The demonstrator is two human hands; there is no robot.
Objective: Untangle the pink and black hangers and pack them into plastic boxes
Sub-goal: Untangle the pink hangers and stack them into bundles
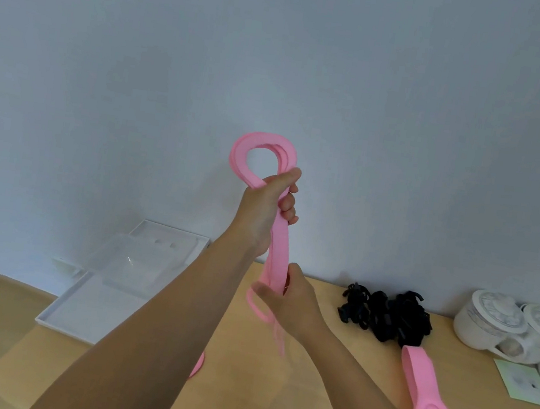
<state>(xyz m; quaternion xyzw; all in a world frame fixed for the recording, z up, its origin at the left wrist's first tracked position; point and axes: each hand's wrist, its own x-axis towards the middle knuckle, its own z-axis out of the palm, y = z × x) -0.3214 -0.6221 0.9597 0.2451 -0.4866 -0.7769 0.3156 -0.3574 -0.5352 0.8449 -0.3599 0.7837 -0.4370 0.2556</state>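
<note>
The left hand (266, 209) and right hand (287, 297) clench a stack of pink loop-ended plastic hangers (279, 240) upright; untangling underway, next boxing them in the clear plastic boxes (137, 265).

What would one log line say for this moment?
left hand: grips pink hangers near hook | right hand: grips lower end | black hangers: on table | plastic box: no hangers visible

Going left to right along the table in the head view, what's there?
Clear plastic boxes → pink hangers held up by left hand and right hand → black hangers → second pink stack → white ceramic pots.
</note>
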